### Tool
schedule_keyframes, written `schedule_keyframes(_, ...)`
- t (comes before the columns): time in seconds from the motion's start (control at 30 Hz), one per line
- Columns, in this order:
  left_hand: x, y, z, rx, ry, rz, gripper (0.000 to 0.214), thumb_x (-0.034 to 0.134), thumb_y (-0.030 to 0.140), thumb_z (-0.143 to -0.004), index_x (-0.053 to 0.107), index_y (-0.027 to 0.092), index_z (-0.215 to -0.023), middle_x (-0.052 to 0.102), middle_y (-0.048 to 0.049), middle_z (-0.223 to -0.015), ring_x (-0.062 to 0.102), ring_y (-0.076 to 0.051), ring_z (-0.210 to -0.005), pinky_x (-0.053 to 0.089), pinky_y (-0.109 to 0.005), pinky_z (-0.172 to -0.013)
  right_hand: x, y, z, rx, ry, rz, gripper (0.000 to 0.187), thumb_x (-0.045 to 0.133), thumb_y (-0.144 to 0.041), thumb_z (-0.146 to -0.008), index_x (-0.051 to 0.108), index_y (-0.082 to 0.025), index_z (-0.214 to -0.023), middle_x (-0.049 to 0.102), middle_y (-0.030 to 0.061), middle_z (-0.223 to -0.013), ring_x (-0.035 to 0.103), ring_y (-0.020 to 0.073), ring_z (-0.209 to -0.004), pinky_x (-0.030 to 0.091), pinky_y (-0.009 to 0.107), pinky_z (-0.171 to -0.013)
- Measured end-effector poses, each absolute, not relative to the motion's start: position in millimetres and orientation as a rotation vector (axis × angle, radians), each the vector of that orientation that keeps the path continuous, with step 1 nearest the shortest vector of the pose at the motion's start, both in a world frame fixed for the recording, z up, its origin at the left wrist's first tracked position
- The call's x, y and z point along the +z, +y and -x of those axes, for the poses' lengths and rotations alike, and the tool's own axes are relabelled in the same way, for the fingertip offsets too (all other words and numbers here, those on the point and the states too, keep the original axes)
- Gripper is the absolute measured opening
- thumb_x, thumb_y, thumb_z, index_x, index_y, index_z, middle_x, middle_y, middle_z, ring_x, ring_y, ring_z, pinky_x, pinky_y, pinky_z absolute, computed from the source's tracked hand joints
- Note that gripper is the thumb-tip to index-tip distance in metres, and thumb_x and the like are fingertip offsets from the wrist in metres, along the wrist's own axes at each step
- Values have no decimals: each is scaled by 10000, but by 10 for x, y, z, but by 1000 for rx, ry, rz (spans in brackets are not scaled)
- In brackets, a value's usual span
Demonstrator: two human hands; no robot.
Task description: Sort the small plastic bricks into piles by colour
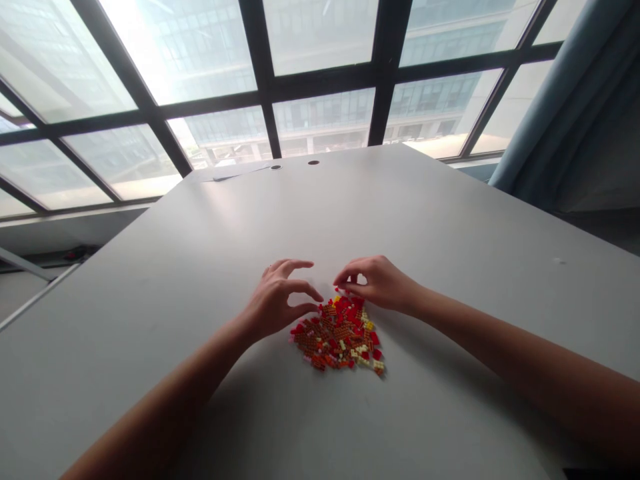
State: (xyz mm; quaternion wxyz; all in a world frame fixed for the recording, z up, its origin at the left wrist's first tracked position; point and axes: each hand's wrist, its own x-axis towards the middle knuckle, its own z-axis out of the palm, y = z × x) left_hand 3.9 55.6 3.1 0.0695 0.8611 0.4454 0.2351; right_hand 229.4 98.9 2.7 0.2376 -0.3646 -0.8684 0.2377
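Note:
A loose heap of tiny interlocking plastic bricks (336, 337) lies on the grey table (320, 220), mostly red, orange and brown with some yellow and cream pieces. My left hand (277, 300) hovers at the heap's upper left, fingers curved and apart, holding nothing. Its fingertips are close to the bricks. My right hand (375, 283) sits at the heap's top edge, with fingertips pinched together near a small red brick (339, 290). Whether those fingers hold that brick is hidden.
The grey tabletop runs far ahead to a back edge with several round grommet holes (313, 162) and a flat pale sheet (233, 171). Large dark-framed windows (320, 80) stand beyond it, and a blue curtain (550, 113) hangs at the right.

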Motion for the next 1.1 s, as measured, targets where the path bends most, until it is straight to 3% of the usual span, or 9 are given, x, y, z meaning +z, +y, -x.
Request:
schedule_keyframes(0.33,37,504,-110,652,1458,-2700,37,702,276,-772,718,305,-789,563,-28,-1266,484,-272,-1175,381,-490,-963,39,980,-2283,616,-2353,1033,144,629,-121,-757,740,-193,-815,723,-1,-756,627,112,-644,474,214,-641)
schedule_keyframes(0.73,-78,750,291,886,1950,-2536,78,686,266,-789,748,306,-816,622,-54,-1179,547,-276,-1082,411,-492,-930,-2,1002,-2281,628,-2358,1048,155,624,-108,-738,738,-190,-803,722,0,-751,635,118,-661,471,215,-645)
schedule_keyframes(0.87,105,743,339,850,1674,-2490,95,702,300,-775,748,333,-851,604,-38,-1202,528,-249,-1113,406,-463,-973,2,1004,-2291,613,-2351,1053,146,628,-118,-748,740,-192,-806,723,0,-753,631,114,-652,468,211,-644)
schedule_keyframes(1.1,356,593,244,332,1180,-2549,82,795,350,-657,753,347,-727,548,-22,-1194,415,-272,-1171,388,-450,-986,10,997,-2293,614,-2341,1061,145,629,-128,-748,742,-201,-805,723,-6,-748,632,114,-657,465,205,-629)
